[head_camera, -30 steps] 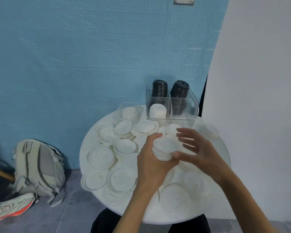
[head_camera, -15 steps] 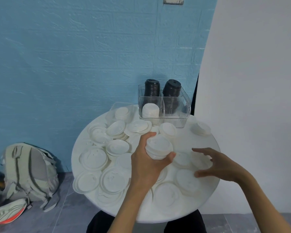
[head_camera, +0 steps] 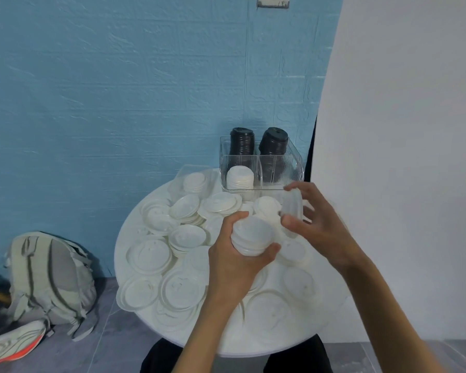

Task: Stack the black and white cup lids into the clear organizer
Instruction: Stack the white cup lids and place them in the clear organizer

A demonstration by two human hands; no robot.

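Observation:
My left hand (head_camera: pixel 233 261) grips a short stack of white lids (head_camera: pixel 252 236) above the middle of the round white table (head_camera: pixel 301 343). Just to its right, my right hand (head_camera: pixel 316 224) pinches a single white lid (head_camera: pixel 291 208) held on edge, close to the stack. The clear organizer (head_camera: pixel 293 168) stands at the table's far edge. It holds two tall stacks of black lids (head_camera: pixel 241 144) at the back and a low stack of white lids (head_camera: pixel 240 177) in its front left compartment. Several loose white lids (head_camera: pixel 148 255) cover the table.
A second clear container (head_camera: pixel 191 173) with white lids sits left of the organizer. A grey backpack (head_camera: pixel 51 275) and a white and red shoe (head_camera: pixel 14 343) lie on the floor to the left. A white wall panel (head_camera: pixel 401 157) rises at the right.
My right hand has come up from the table's right side with one white lid and moved left toward the stack. The left hand keeps its hold on the stack.

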